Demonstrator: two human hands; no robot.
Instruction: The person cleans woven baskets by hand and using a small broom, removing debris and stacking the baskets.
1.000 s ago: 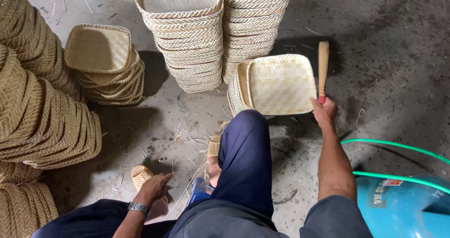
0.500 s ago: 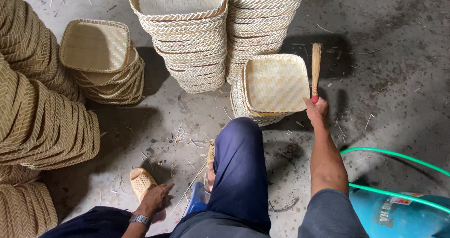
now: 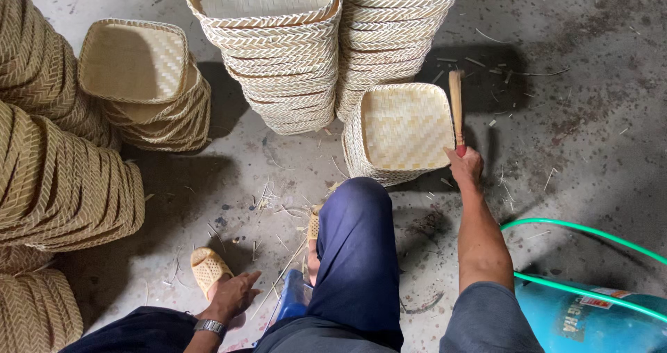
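The person sat low on the concrete floor (image 3: pixel 597 117), one knee in dark blue trousers pushed forward between the arms. The right hand (image 3: pixel 467 165) was closed around the red end of a wooden-handled brush (image 3: pixel 456 106), which stood up and away from the fist, its pale shaft lying just beside the right edge of a square woven tray (image 3: pixel 406 127) — close against the rim, though I could not tell if it touched. That tray topped a short stack set just beyond the knee. The left hand (image 3: pixel 233 296), a watch at its wrist, was low and near on the left, fingers loosely spread and holding nothing, resting by a tan slipper (image 3: pixel 207 268). Farther off stood two tall stacks of the same woven trays (image 3: pixel 278 54), a lower stack (image 3: pixel 139 82) to their left, and leaning rows of trays along the left side. A green hose (image 3: pixel 590 231) curved across the floor on the near right, over a blue drum (image 3: pixel 597 318).
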